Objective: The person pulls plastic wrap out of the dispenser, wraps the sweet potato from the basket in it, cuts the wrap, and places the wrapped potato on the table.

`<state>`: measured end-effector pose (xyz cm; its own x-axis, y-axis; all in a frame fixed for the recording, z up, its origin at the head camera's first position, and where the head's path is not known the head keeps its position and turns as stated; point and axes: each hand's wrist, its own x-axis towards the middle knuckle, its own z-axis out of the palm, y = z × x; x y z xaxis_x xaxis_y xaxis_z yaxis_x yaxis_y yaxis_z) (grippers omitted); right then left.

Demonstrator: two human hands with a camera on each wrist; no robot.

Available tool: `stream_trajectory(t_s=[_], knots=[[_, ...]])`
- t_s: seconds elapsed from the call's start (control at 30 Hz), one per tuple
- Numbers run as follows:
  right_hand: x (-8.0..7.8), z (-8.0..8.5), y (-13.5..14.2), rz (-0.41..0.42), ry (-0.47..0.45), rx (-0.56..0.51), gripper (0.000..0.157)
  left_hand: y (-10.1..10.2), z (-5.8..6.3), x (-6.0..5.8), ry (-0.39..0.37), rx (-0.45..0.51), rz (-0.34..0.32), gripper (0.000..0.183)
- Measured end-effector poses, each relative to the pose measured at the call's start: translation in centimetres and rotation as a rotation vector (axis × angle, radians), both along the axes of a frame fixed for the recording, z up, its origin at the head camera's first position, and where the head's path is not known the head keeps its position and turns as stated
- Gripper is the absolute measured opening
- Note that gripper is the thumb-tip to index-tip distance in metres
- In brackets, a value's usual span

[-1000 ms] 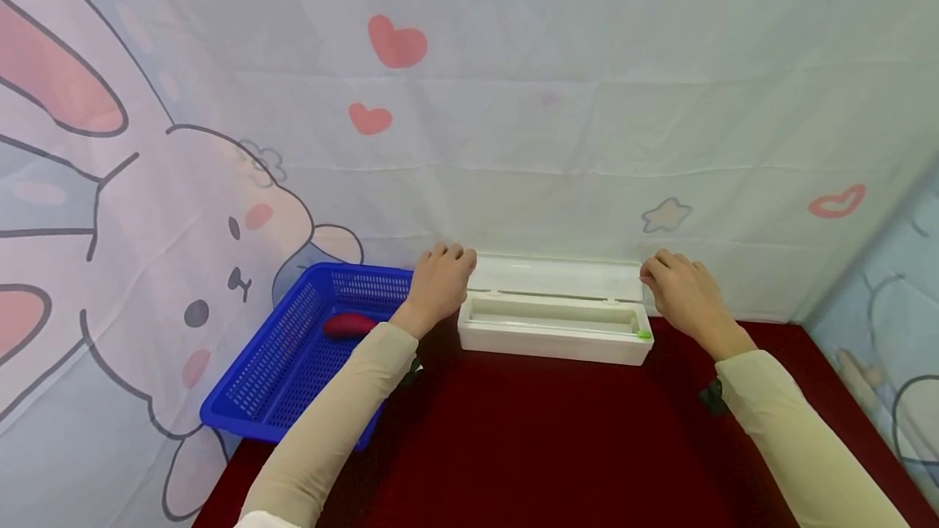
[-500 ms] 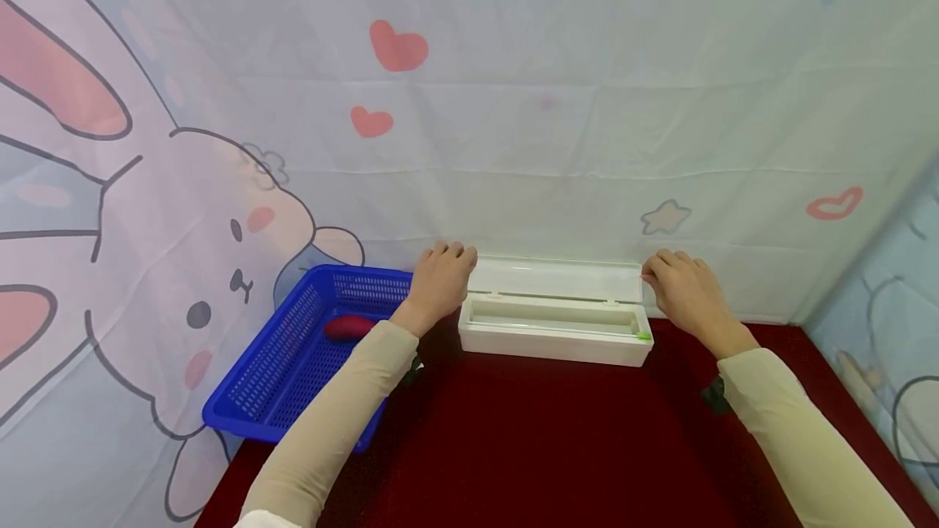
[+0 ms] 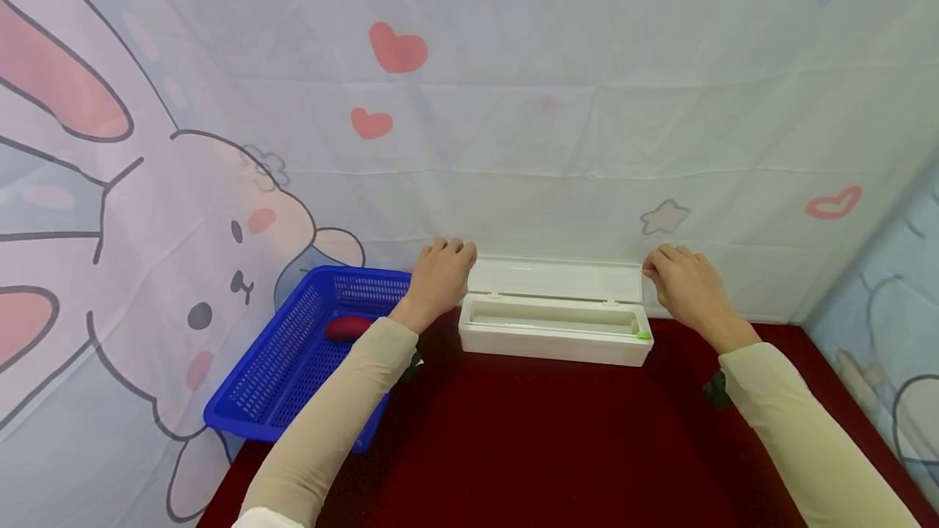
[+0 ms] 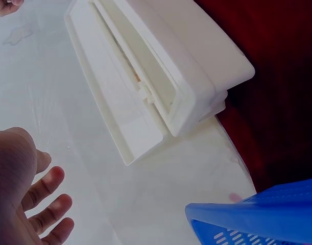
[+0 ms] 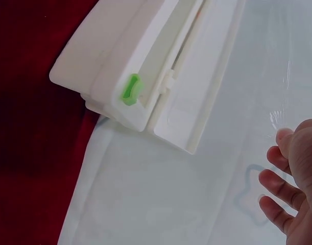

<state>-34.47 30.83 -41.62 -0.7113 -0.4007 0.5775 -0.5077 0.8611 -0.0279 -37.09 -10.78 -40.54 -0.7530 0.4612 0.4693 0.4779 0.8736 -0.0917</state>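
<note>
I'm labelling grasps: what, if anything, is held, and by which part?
Clear film, pinched at one gathered end by the right hand; the left hand seems to pinch its other end.

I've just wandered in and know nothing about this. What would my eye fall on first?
Probably the huge cartoon rabbit printed on the pale cloth backdrop at the left, with a bright blue perforated plastic basket beside it holding a red oblong object. Next, the long white plastic box, lid open, at the back of the dark red table. Either side of it, the left hand and right hand pinch thin, clear film.
</note>
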Motion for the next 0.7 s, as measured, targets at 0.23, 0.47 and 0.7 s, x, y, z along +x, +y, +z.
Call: stream_trajectory(t_s=[0.23,0.47,0.7], knots=[[-0.2,0.2,0.2,0.031,0.012,-0.018,0.004,-0.1,0.2,-0.3,-0.055,0.066,0.003,0.018],[0.0,0.7,0.5,0.047,-0.124,-0.076,0.007,-0.4,0.1,-0.6,-0.140,0.192,-0.021,0.014],[0.2,1.1,0.6,0.054,-0.328,-0.230,0.012,-0.7,-0.1,-0.8,-0.182,0.254,-0.066,0.015]])
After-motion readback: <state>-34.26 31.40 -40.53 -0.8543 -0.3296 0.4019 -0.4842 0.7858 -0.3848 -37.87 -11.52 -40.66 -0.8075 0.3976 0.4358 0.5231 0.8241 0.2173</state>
